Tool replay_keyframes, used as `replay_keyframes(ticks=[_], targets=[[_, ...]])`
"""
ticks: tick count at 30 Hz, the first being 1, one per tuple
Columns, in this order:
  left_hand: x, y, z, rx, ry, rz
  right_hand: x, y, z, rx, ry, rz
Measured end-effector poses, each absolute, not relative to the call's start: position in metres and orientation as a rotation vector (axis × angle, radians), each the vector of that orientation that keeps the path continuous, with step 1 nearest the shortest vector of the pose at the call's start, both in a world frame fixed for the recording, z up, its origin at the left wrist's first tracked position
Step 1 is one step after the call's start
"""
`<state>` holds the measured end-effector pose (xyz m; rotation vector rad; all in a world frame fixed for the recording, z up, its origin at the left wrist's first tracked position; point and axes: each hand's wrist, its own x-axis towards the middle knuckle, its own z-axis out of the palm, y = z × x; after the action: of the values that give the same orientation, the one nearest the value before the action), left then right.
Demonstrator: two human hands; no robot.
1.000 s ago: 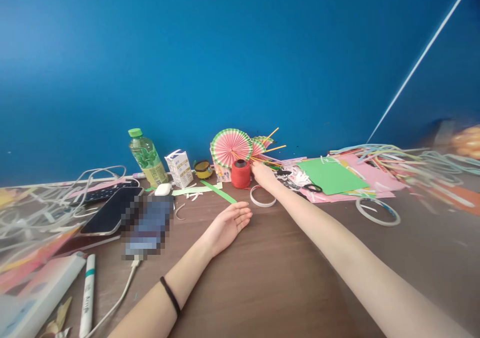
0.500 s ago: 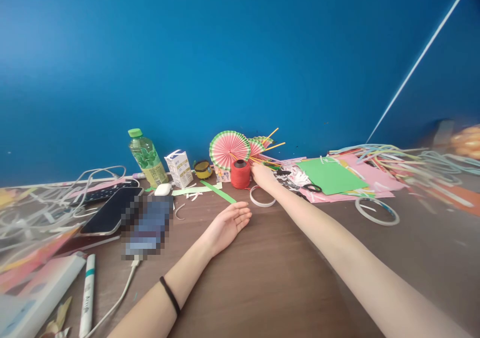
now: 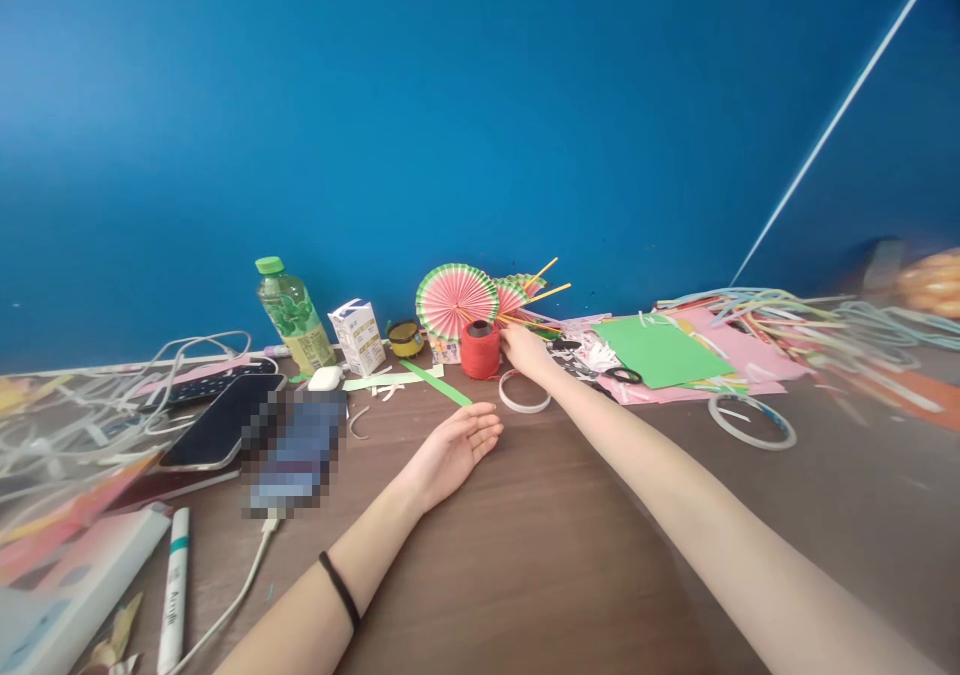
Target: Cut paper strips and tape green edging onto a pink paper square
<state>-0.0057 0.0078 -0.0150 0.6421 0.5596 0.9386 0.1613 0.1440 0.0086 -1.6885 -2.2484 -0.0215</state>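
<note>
1. Resting my left hand (image 3: 454, 455) on the tabletop (image 3: 540, 555), closest to me. Fingers are loosely stretched, side by side, pinching nothing. They're near a green paper strip (image 3: 439, 383); my guess is this arm's just steadying me while the other reaches.

2. Bit further out, a white ring (image 3: 525, 409), probably tape, lies flat by my right wrist. Just tabletop showing through its middle.

3. My right hand (image 3: 529, 353) is stretched out right beside the red thread spool (image 3: 481, 352). Fingertips are curled in and partly hidden, so I honestly can't tell if they're pinching a stick, the spool or nothing.

4. Spool's upright, dark core on top, likely stood that way so it won't roll. Can't see down into the core.

5. Just behind it is the round paper fan (image 3: 454, 295), pink pleats facing me, with orange sticks (image 3: 550, 293) poking out to the right. Looks propped up, though by what, I can't say.

6. Containers left of the fan: yellow-and-black tub (image 3: 406, 339), contents unclear; white carton (image 3: 358, 340), insides hidden; capped green bottle (image 3: 294, 320), label covering most of it. Probably kept by the blue wall (image 3: 480, 105) to dodge elbows.
</note>
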Motion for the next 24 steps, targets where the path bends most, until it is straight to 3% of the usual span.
replay_keyframes(ticks=[15, 24], targets=[[-0.004, 0.005, -0.014, 0.634, 0.567, 0.942, 0.164, 0.143, 0.003, -1.527, -2.212, 0.217], [-0.005, 0.007, -0.016, 0.629, 0.561, 0.94, 0.172, 0.147, -0.002, -1.462, -2.08, 0.188]])
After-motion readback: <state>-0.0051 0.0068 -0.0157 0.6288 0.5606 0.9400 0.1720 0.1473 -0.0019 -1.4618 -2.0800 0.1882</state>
